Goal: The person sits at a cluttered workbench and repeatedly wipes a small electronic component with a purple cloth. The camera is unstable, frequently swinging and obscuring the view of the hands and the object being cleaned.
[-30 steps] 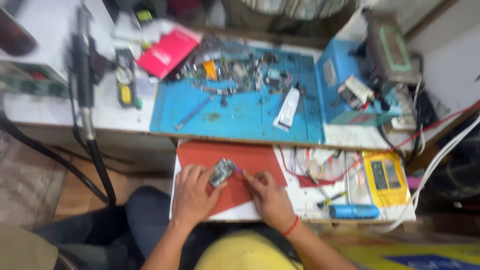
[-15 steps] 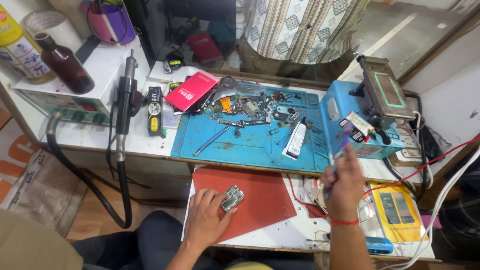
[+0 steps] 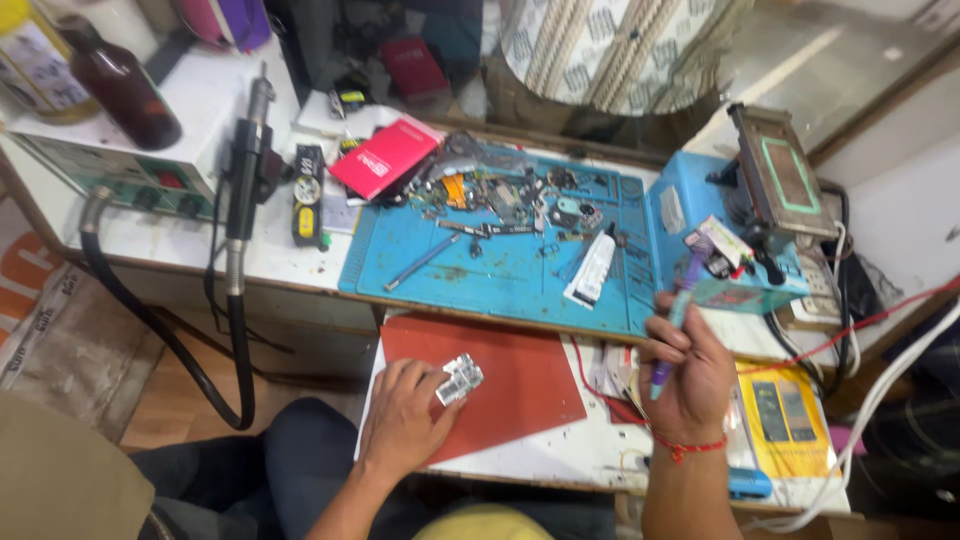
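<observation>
Left hand (image 3: pixel 405 420) pins a metal part (image 3: pixel 459 379) flat; raised right hand (image 3: pixel 688 372) grips a purple tool (image 3: pixel 676 318).

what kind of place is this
Likely a small electronics repair bench: a blue work mat strewn with tiny parts, a hot-air tool beside its station, and a small metal part by the left hand.

Pink flat box (image 3: pixel 385 157) above blue mat; yellow multimeter screen (image 3: pixel 783 413) right
</observation>
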